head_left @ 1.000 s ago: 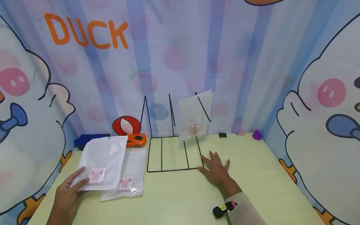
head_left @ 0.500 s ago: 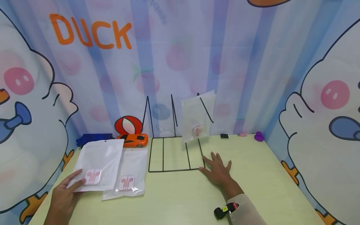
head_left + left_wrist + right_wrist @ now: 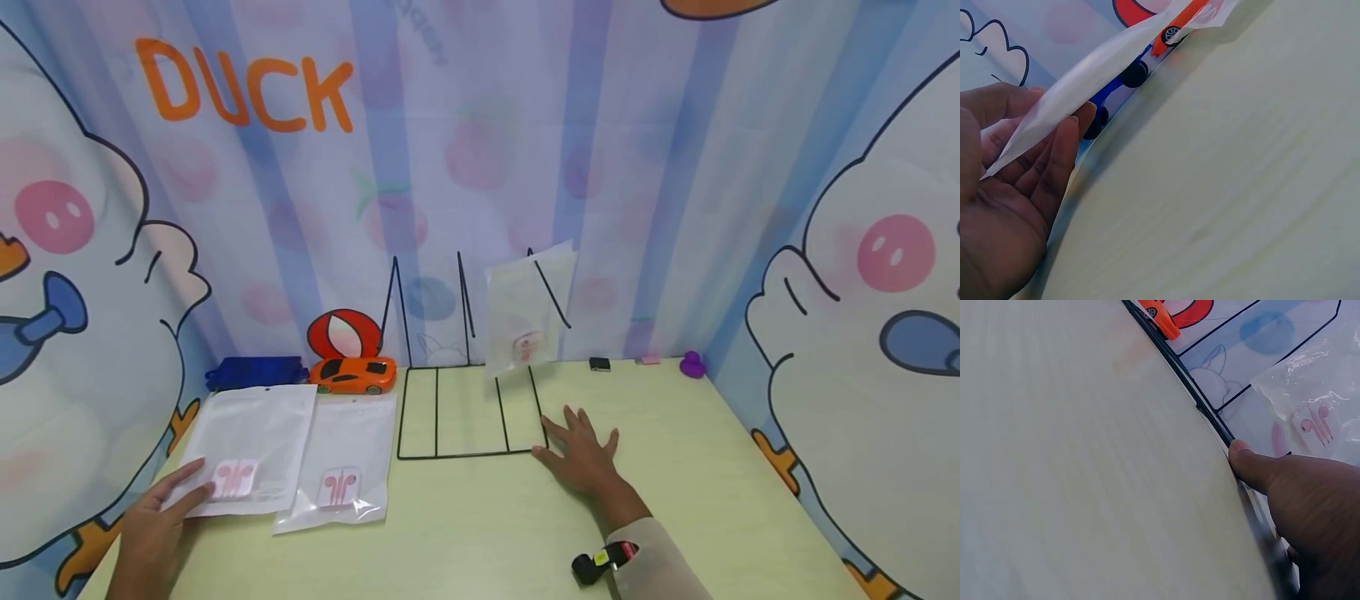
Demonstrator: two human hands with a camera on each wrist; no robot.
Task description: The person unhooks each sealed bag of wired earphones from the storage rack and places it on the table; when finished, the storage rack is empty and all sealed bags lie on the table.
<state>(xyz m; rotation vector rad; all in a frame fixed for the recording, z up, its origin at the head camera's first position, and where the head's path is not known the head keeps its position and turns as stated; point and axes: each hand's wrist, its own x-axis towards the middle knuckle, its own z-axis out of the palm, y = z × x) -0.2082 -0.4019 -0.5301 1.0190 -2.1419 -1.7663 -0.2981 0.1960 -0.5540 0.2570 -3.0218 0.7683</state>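
— Plastic bag [image 3: 243, 450] pinched at its near edge by left hand [image 3: 153, 537]; slippery?
— Likely. Right hand [image 3: 585, 458], fingers spread flat, touches rack [image 3: 468, 412]; a nudge could tip it.

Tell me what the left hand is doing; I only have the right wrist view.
Observer: The left hand pinches the near corner of a white earphone pouch, thumb on top, fingers beneath.
Operator: Say whether that pouch is off the table.
Observer: Its held edge is raised above the table in the left wrist view; I cannot tell about the far end.
Operator: Report anything beside it.
Observer: A second pouch lies flat between it and the wire rack.
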